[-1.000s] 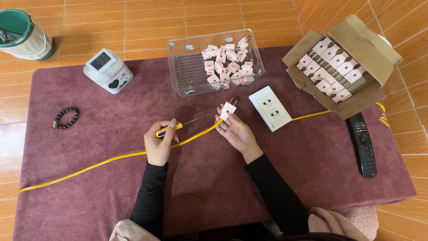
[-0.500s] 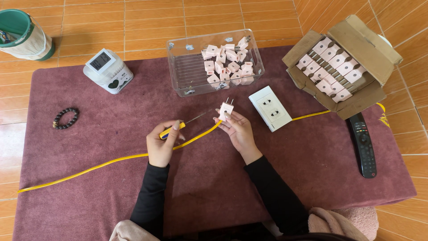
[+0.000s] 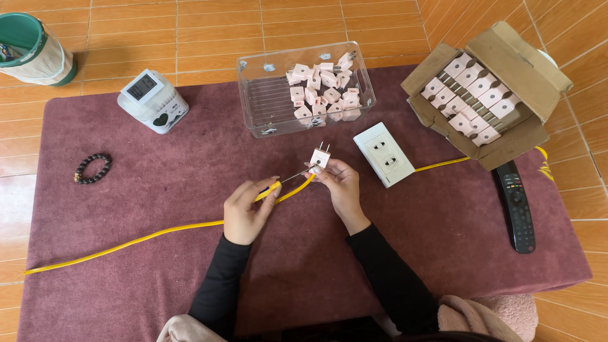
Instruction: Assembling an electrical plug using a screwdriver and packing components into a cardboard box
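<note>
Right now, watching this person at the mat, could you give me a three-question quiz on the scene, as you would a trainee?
1. True or false: the right hand holds a pink plug with its prongs pointing up.
2. What does the left hand grip?
A. a yellow-handled screwdriver
B. the remote
C. the bracelet
3. Fill in: loose plugs lie in the clear bin, while neat rows of them fill the ____ box.

Key
1. True.
2. A; its tip points at the plug.
3. Cardboard.
</note>
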